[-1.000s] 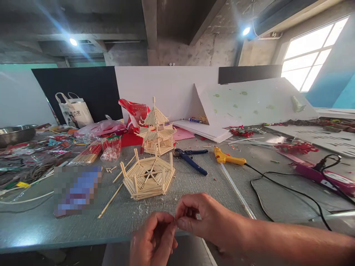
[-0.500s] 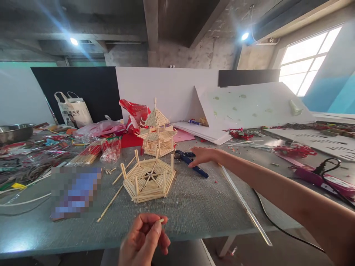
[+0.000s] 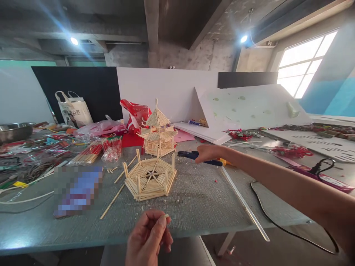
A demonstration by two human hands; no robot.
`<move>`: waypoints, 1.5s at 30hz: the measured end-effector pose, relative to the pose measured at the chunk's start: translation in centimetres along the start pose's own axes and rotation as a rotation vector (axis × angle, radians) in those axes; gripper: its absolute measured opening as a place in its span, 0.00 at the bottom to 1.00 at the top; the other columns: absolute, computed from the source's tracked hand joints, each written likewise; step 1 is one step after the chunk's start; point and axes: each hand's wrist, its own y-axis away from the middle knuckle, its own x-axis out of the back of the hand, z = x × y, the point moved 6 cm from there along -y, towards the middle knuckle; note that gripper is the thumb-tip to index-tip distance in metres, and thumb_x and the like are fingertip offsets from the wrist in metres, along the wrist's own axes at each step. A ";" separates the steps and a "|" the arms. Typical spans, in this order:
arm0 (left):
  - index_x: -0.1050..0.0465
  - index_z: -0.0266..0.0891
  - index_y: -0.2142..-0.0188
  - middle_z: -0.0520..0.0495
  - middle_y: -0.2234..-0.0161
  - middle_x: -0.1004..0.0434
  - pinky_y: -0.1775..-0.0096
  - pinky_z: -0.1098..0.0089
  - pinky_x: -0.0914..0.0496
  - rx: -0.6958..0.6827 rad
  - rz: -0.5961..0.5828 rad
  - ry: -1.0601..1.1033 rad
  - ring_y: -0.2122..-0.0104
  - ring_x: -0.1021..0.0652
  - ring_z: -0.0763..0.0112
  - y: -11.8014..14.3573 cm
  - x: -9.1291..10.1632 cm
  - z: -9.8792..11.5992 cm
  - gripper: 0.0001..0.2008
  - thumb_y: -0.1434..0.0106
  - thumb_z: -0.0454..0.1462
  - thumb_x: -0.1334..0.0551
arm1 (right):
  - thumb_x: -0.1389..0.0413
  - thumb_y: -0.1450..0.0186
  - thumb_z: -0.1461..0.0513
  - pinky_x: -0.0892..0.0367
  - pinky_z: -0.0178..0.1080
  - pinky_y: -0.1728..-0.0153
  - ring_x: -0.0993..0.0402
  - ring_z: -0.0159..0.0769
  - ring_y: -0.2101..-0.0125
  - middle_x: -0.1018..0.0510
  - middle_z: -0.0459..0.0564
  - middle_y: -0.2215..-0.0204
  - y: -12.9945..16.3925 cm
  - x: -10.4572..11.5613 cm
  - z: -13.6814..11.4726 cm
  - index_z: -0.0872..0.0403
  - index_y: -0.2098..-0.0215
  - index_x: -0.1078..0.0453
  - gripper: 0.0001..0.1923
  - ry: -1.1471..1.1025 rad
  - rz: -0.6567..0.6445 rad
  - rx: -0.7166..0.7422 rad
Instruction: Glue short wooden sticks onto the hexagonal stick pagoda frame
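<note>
Hands apart. In left hand, near tabletop edge: pinched stub, likely light, brittle; hold by sides. In right hand, beside tower: gripped pliers, probably heavy; hold by handles.

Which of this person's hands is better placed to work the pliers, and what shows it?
Probably the right hand: it is closed over the pliers. The left hand is away from them, near the table's front edge, and is pinching a short stick piece.
</note>
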 end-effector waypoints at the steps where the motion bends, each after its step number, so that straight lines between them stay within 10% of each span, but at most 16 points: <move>1: 0.29 0.36 0.73 0.53 0.82 0.29 0.81 0.80 0.38 -0.013 0.005 0.009 0.83 0.33 0.80 0.0 -0.2 0.2 0.08 0.49 0.39 0.34 | 0.45 0.47 0.59 0.43 0.34 0.78 0.34 0.33 0.78 0.31 0.50 0.80 1.1 0.3 0.3 0.59 0.77 0.34 0.10 -0.033 0.026 -0.009; 8: 0.29 0.37 0.73 0.50 0.77 0.24 0.81 0.79 0.37 -0.087 0.005 0.106 0.83 0.31 0.80 -0.6 -2.3 0.4 0.09 0.53 0.37 0.32 | 0.54 0.44 0.61 0.41 0.31 0.79 0.33 0.30 0.79 0.31 0.47 0.79 11.5 -2.1 0.9 0.56 0.67 0.39 0.08 -0.353 0.180 -0.077; 14: 0.28 0.36 0.74 0.50 0.75 0.23 0.81 0.80 0.38 -0.100 -0.066 0.180 0.83 0.31 0.82 -0.6 -4.2 0.3 0.08 0.53 0.36 0.32 | 0.50 0.46 0.59 0.37 0.32 0.78 0.34 0.29 0.79 0.31 0.45 0.79 15.9 -6.5 -4.0 0.56 0.66 0.41 0.11 -1.155 -0.023 0.078; 24: 0.30 0.39 0.71 0.53 0.75 0.25 0.83 0.80 0.42 -0.122 -0.068 0.054 0.85 0.35 0.84 -0.9 -1.9 0.6 0.07 0.48 0.38 0.35 | 0.47 0.38 0.57 0.33 0.38 0.68 0.28 0.36 0.68 0.27 0.53 0.67 3.0 -1.8 -0.7 0.61 0.63 0.33 0.13 -0.415 0.181 -0.269; 30: 0.29 0.37 0.63 0.52 0.78 0.27 0.82 0.79 0.41 -0.187 -0.101 -0.246 0.84 0.34 0.82 -2.4 -0.4 6.2 0.12 0.46 0.41 0.37 | 0.48 0.36 0.57 0.36 0.49 0.56 0.34 0.41 0.54 0.34 0.54 0.51 -2.0 -2.1 -0.5 0.56 0.51 0.37 0.17 -0.174 0.213 -0.398; 37: 0.28 0.35 0.68 0.51 0.79 0.26 0.81 0.77 0.40 -0.224 -0.097 -0.547 0.82 0.33 0.80 -7.8 0.5 15.0 0.11 0.49 0.40 0.36 | 0.49 0.37 0.52 0.38 0.50 0.55 0.36 0.44 0.52 0.32 0.56 0.52 -3.3 -3.7 -1.1 0.58 0.54 0.34 0.21 -0.034 0.237 -0.333; 41: 0.30 0.35 0.70 0.46 0.70 0.23 0.78 0.75 0.39 -0.073 -0.209 -0.723 0.79 0.29 0.79 -10.9 -0.8 15.1 0.10 0.48 0.40 0.38 | 0.49 0.40 0.51 0.41 0.50 0.56 0.37 0.53 0.52 0.30 0.64 0.55 -1.8 -2.9 -1.9 0.62 0.58 0.31 0.23 -0.009 0.318 -0.223; 45: 0.30 0.36 0.74 0.47 0.72 0.24 0.78 0.74 0.40 0.061 -0.381 -0.883 0.79 0.28 0.76 -13.0 -2.6 13.7 0.07 0.50 0.38 0.39 | 0.53 0.37 0.56 0.42 0.39 0.56 0.34 0.41 0.56 0.28 0.55 0.58 2.1 -1.3 -4.3 0.56 0.58 0.32 0.16 -0.047 0.435 -0.094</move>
